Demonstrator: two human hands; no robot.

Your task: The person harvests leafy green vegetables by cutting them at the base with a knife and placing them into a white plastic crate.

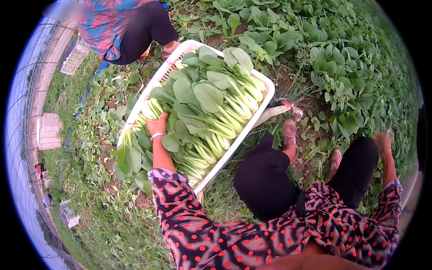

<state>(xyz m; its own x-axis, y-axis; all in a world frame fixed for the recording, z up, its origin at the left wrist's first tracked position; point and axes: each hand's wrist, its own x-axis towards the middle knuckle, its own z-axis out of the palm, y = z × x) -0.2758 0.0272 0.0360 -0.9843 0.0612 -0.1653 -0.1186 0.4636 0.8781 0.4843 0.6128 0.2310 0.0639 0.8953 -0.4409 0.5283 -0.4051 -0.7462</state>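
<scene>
A white plastic crate [233, 145] holds bunches of leafy greens with pale stalks [202, 101], like bok choy, laid in rows. My left hand [158, 125], with a silver bangle at the wrist, reaches into the crate's left side and rests on the pale stalks of a bunch there; whether its fingers close on them I cannot tell. At the far right, my right hand [383, 141] is beside my bent knee, near the growing greens. It is small and blurred, and its fingers do not show clearly.
A person in a floral top [104, 30] squats beyond the crate. Growing greens [337, 67] fill the right. A pale bag tied with red string [275, 113] lies by my foot. More crates [49, 131] stand at left, past a blue line on the ground.
</scene>
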